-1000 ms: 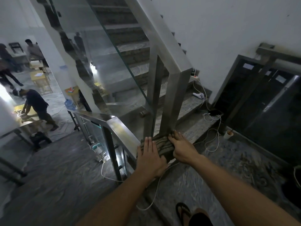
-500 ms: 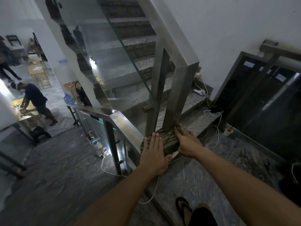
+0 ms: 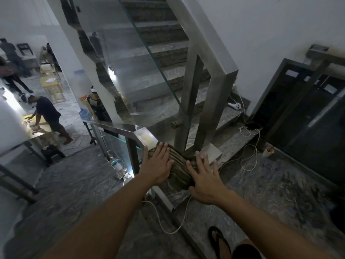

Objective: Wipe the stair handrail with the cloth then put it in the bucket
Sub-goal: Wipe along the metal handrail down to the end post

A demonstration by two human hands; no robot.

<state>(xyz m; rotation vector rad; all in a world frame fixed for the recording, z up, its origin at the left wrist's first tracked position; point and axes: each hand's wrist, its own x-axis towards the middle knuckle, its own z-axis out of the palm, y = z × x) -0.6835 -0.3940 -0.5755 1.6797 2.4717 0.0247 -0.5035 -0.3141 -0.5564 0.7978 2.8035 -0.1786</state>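
On the handrail (image 3: 147,135), just before its upright post, the ribbed cloth (image 3: 180,165) lies draped. Left hand (image 3: 158,165) and right hand (image 3: 203,176) press it flat, fingers spread, not clenched. Judged soft, light, pliable: gather by bunching its middle.

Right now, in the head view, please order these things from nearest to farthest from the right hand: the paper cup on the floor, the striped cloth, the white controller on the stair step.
1. Striped cloth: under the fingers of the right hand, on the handrail.
2. Paper cup: on the floor to the right, by the dark door.
3. White controller: farther up, on a stair step near the wall.
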